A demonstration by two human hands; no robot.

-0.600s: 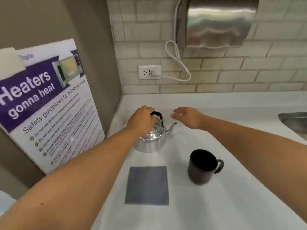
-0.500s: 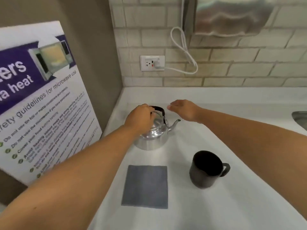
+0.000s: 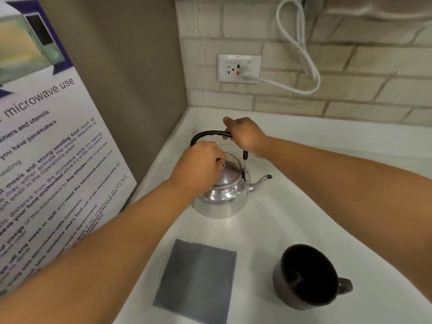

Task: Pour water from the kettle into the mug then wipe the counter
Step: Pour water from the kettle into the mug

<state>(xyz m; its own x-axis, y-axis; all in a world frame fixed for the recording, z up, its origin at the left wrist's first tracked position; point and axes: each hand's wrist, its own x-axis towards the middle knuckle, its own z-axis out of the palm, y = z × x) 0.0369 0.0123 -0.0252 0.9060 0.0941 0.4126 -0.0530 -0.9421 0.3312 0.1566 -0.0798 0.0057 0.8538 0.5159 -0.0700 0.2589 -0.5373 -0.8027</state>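
A shiny metal kettle [image 3: 222,202] stands on the white counter [image 3: 292,216] near the back left corner, its spout pointing right. My right hand [image 3: 245,134] grips its black hoop handle, which stands upright. My left hand [image 3: 198,162] rests on the lid, fingers closed around the knob. A dark mug [image 3: 306,277] stands upright at the front right, handle to the right, nothing visible inside it. A grey square cloth [image 3: 196,279] lies flat in front of the kettle, left of the mug.
A poster about microwave safety [image 3: 46,160] leans against the brown side wall on the left. A wall socket [image 3: 238,69] with a white looped cord [image 3: 301,50] sits on the brick backsplash behind the kettle.
My right hand, which hovered open beside the kettle, has closed on the handle and raised it upright. My left hand has stayed on the lid. The camera has moved closer and down.
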